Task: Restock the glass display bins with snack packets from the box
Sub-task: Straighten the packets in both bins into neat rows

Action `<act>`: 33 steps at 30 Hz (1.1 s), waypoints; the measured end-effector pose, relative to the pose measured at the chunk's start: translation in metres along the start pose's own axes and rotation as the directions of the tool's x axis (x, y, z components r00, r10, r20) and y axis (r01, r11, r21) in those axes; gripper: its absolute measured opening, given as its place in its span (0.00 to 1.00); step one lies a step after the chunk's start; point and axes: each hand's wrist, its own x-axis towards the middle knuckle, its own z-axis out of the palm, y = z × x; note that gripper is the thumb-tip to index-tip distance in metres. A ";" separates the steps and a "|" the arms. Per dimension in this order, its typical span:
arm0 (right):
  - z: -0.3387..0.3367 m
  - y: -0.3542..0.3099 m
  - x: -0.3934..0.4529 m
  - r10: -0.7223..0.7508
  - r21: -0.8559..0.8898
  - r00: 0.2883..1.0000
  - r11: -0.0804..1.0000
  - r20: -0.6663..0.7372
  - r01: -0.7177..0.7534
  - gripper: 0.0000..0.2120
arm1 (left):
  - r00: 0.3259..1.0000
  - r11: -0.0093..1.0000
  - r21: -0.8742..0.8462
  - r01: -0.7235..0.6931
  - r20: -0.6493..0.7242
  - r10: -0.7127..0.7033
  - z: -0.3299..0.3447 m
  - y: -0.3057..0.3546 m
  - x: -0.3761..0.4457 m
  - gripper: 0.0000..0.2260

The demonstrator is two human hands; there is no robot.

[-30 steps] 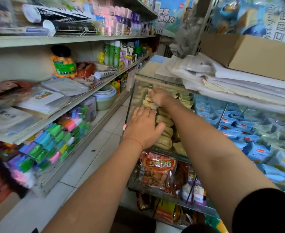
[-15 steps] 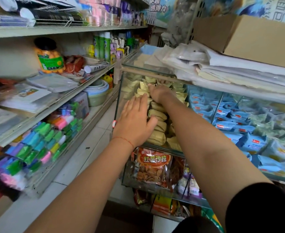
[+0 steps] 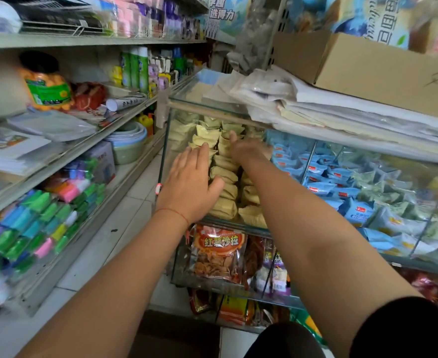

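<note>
The leftmost glass bin (image 3: 166, 140) is filled with rows of tan snack packets (image 3: 224, 174). My left hand (image 3: 189, 184) lies flat, fingers spread, on the left row of packets near the bin's front. Deeper in the bin, my right hand (image 3: 243, 148) rests palm down on the packets of the right row; it is blurred. Neither hand holds a packet. A brown cardboard box (image 3: 368, 65) sits on top of the glass case at the upper right.
Blue snack packets (image 3: 318, 177) and pale green ones (image 3: 404, 202) fill the bins to the right. Stacked white bags (image 3: 316, 107) lie on the case top under the box. Orange snack bags (image 3: 218, 254) sit in the lower bin. Stocked shelves (image 3: 65, 156) line the left of the tiled aisle.
Both hands have stayed on the tan packets. The left hand slid slightly forward along the left row. The camera has shifted a little.
</note>
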 end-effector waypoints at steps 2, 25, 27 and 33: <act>-0.003 0.003 -0.004 0.008 0.005 1.000 1.000 0.025 -0.009 0.37 | 1.000 1.000 0.001 0.002 0.002 -0.002 0.000 0.000 0.000 0.31; -0.081 0.009 -0.071 -0.266 0.042 0.910 0.963 0.317 0.266 0.24 | 0.999 0.999 0.046 0.027 0.039 -0.029 -0.003 0.002 0.000 0.29; -0.083 0.011 -0.073 -0.262 0.049 0.922 0.965 0.285 0.258 0.28 | 0.999 0.998 0.049 0.025 0.035 -0.026 -0.003 0.002 -0.001 0.29; -0.077 0.017 -0.088 -0.326 -0.027 0.863 0.931 0.387 0.364 0.23 | 0.999 0.998 0.050 0.032 0.040 -0.034 -0.003 0.003 -0.002 0.28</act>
